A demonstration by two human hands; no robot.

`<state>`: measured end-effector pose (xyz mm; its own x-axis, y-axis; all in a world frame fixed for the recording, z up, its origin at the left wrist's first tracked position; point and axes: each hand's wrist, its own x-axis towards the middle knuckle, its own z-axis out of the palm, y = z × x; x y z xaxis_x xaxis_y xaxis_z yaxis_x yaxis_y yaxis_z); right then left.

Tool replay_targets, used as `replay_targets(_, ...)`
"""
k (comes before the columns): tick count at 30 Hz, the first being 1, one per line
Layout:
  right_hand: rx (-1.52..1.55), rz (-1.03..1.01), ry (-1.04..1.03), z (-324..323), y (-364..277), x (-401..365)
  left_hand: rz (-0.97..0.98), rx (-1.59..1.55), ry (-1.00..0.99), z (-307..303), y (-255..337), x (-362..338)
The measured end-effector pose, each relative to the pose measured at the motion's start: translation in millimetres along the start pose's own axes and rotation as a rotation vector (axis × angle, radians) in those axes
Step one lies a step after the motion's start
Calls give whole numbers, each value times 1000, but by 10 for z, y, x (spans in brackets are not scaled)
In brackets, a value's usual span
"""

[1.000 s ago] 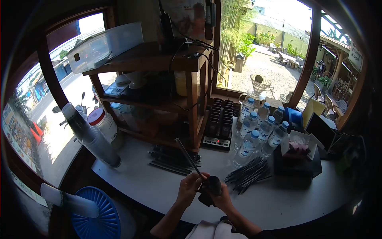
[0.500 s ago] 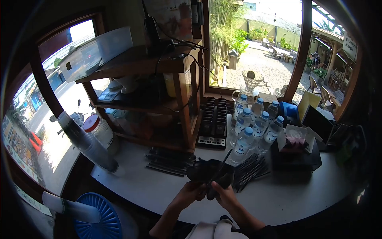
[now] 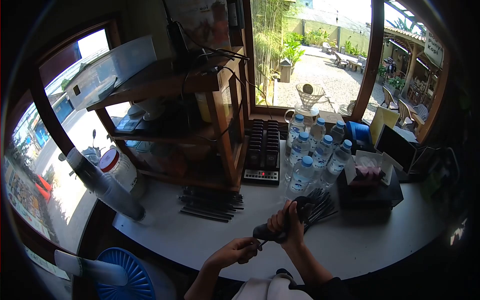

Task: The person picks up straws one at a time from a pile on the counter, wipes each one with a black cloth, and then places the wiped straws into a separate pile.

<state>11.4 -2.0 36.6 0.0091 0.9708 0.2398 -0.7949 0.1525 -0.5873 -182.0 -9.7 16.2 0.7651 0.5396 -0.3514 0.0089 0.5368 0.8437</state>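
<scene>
My right hand (image 3: pixel 289 224) is wrapped round a dark, floppy bundle (image 3: pixel 269 232), held above the white counter's front edge. Just to the left, my left hand (image 3: pixel 240 250) has its fingers pinched on a thin dark stick (image 3: pixel 262 244) at the bundle's lower end. Behind my right hand lies a loose pile of thin black sticks (image 3: pixel 322 206). Another pile of black sticks (image 3: pixel 211 202) rests on the counter further left. What the bundle is made of cannot be made out.
Several water bottles (image 3: pixel 302 175) with blue caps stand behind my hands. A black box (image 3: pixel 370 196) carries a tissue box on the right. Left are a wooden shelf (image 3: pixel 224 125), stacked cups (image 3: pixel 107 187) and a jar (image 3: pixel 120 170); a blue stool (image 3: pixel 127 272) is below.
The bundle has turned and gathered into my right hand, which has risen. My left hand has moved down off the bundle's side to its lower end. The view has shifted slightly.
</scene>
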Motion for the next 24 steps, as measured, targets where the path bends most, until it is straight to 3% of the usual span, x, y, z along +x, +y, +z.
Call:
replay_targets(3, 50, -69, 167, 33, -21, 17, 59, 45, -7, -34, 71, -18)
replay_targets(6, 127, -113, 75, -134, -35, -11, 90, 163, -19, -17, 163, 0)
replay_targets(9, 76, -154, 206, -129, -99, -18, 95, 268, 77, 24, 232, 25)
replay_targets(12, -5, -301, 476, -100, -282, -6, 310, 709, 362, -65, 242, 32)
replay_targets(15, -182, -485, 456, -275, -507, -139, 438, 768, 528, -190, 296, -42)
replay_targets(18, -581, -529, 540, -345, -650, -281, 499, 1003, 658, -247, 438, -93)
replay_targets(21, -1345, -271, -82, -104, -747, -274, 636, 1098, 639, -198, 494, -27)
replay_targets(24, -1593, 104, -298, -62, -495, -345, 723, 1142, 534, -37, 632, 9)
